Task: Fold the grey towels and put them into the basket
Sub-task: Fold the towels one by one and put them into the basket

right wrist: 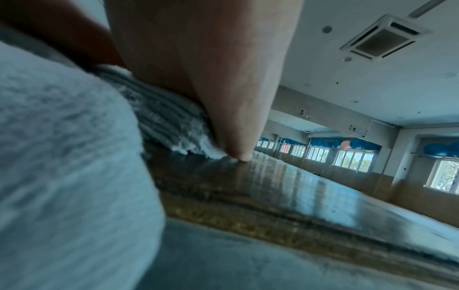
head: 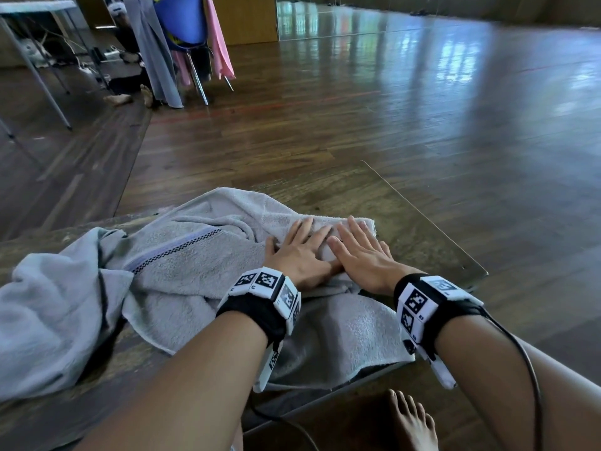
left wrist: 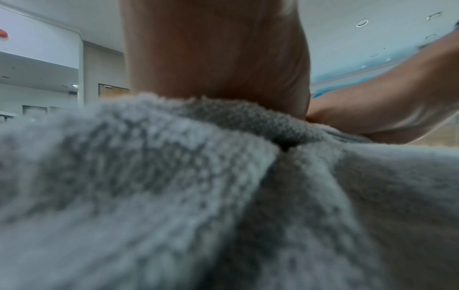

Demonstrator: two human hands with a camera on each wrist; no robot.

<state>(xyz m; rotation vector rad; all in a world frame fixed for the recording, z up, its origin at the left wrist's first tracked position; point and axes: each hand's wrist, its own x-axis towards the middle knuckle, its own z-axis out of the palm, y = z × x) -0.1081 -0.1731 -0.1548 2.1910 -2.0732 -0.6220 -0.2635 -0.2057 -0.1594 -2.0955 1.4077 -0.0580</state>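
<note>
Several grey towels [head: 182, 265] lie rumpled on a low glass-topped table [head: 432, 242]. My left hand [head: 299, 252] and right hand [head: 361, 252] press flat, side by side, fingers straight, on a small folded part of towel [head: 325, 224] at the far right of the heap. The left wrist view shows grey terry towel [left wrist: 174, 196] right under my palm [left wrist: 216, 58]. In the right wrist view, my right hand's edge [right wrist: 231, 127] rests on the towel's hem [right wrist: 174, 125] by the tabletop [right wrist: 273, 196]. A basket is nowhere in view.
Another pale grey cloth [head: 48, 314] hangs off the table's left end. A blue chair [head: 185, 24] draped with grey and pink cloths stands at the back left beside a folding table [head: 35, 8]. Wooden floor [head: 422, 109] spreads beyond. My bare foot [head: 413, 421] is under the table's near edge.
</note>
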